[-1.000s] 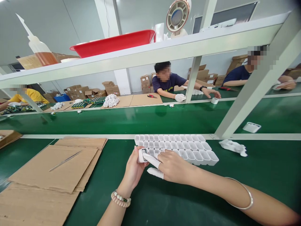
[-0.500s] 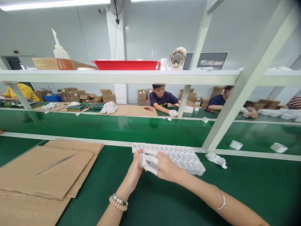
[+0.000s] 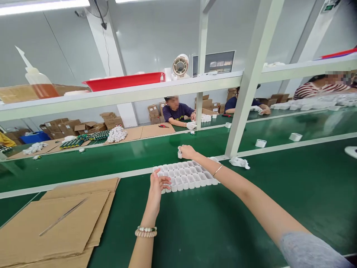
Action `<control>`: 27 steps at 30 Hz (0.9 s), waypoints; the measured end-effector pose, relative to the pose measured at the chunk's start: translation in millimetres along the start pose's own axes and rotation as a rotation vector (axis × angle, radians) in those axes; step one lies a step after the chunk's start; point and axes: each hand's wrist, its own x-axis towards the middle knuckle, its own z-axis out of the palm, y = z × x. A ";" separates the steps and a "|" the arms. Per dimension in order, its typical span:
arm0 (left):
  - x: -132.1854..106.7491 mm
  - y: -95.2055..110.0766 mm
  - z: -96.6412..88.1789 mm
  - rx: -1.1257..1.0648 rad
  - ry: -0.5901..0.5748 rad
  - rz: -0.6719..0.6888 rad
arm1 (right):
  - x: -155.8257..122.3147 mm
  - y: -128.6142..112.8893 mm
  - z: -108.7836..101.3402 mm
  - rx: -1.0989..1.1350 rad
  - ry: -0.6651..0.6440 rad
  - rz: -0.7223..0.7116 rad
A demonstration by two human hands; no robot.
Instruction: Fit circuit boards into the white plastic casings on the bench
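Observation:
A white plastic tray [image 3: 192, 178] with several small pockets lies on the green bench in front of me. My right hand [image 3: 186, 152] reaches past the tray over the conveyor belt [image 3: 117, 156], its fingers closed on a small white part [image 3: 180, 152]. My left hand [image 3: 156, 185] hovers at the tray's near left corner with fingers loosely curled and apart, holding nothing. White finger cots cover some of my right fingertips.
Cardboard sheets [image 3: 55, 219] with a thin metal rod [image 3: 63, 217] lie at the left. A crumpled white cloth [image 3: 239, 162] sits by the slanted frame post [image 3: 245, 82]. White parts ride the belt at right. Other people work across the belt. A red basin [image 3: 122, 81] stands on the shelf.
My right hand left my left hand and stretched forward over the belt with the white part. My left hand let go and stays near the tray. The camera turned right.

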 end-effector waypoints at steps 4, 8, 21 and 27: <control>0.4 -1.2 1.1 0.043 -0.007 -0.024 | 0.5 8.8 9.8 0.056 -0.036 0.074; -4.8 4.5 5.5 0.135 -0.001 0.035 | -2.5 9.0 -2.8 0.143 0.055 0.070; -30.9 6.7 38.7 0.622 0.019 0.444 | -107.3 -42.6 5.2 0.441 0.120 -0.387; -32.6 0.7 40.9 0.755 -0.083 0.576 | -103.1 -34.8 10.2 0.430 0.089 -0.415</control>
